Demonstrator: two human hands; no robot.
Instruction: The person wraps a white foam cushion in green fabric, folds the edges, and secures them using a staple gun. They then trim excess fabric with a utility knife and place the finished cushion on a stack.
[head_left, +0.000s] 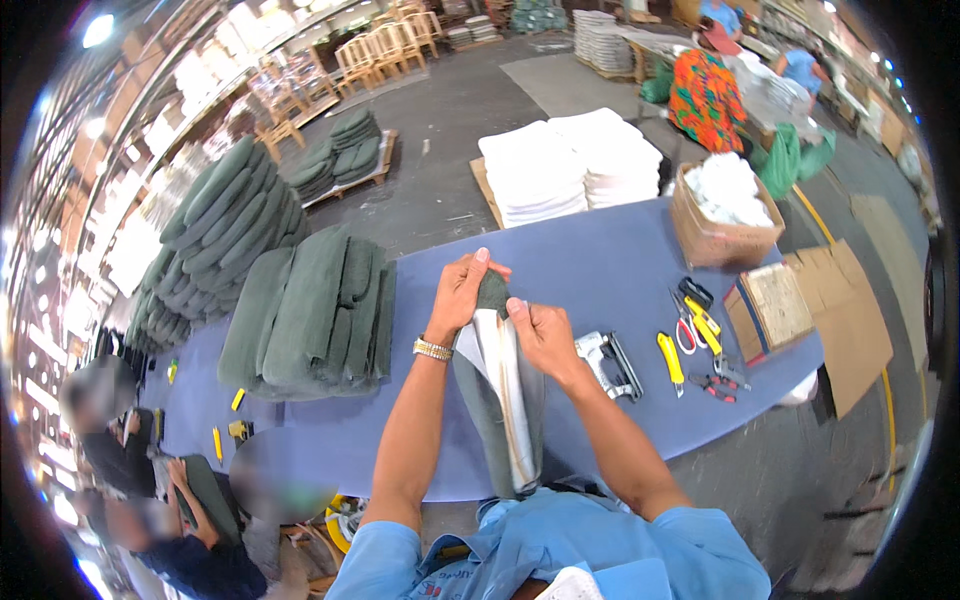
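Observation:
A dark green upholstered cushion point(480, 410) stands on edge in front of me, its near end against my blue shirt. A pale lining and a tan edge strip show along its open side. My left hand point(462, 290), with a watch on the wrist, is closed around the green cloth at the far end. Beside it, my right hand point(543, 335) pinches the same cloth, thumb on top. What the curled fingers do underneath is hidden. Just right of my right hand, a metal staple gun point(610, 366) lies on the blue table point(430, 470).
Folded green cloth point(315, 310) is piled on the left. To the right lie a yellow utility knife point(670, 362), scissors point(685, 335) and pliers point(715, 387). Cardboard boxes point(727, 243) stand along the right edge. Several people work nearby, some at the lower left.

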